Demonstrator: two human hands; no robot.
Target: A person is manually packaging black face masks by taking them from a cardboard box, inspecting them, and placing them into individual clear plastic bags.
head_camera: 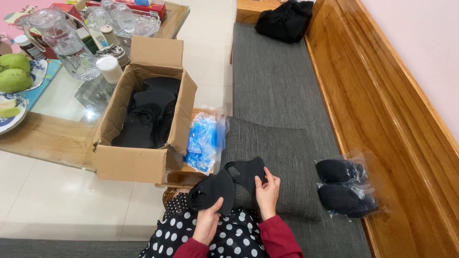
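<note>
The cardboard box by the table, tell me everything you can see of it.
The cardboard box is plain brown and looks corrugated. It sits open, with its flaps standing up or folded outward. Inside lies a loose pile of black face masks. It rests on a low wooden stand, against the edge of the glass-topped table. A clear bag of blue packets leans against its right side. Neither hand touches it.

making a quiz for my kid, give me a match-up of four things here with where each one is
Things:
1. cardboard box
2. bagged black masks
3. glass pitcher
4. loose black masks

Places:
A. held in both hands over the lap
B. on the grey bench cushion, to the right
C. on the glass-topped table
D. on a wooden stool beside the blue packets

Pairs: 1-D, 2-B, 3-C, 4-A
</note>
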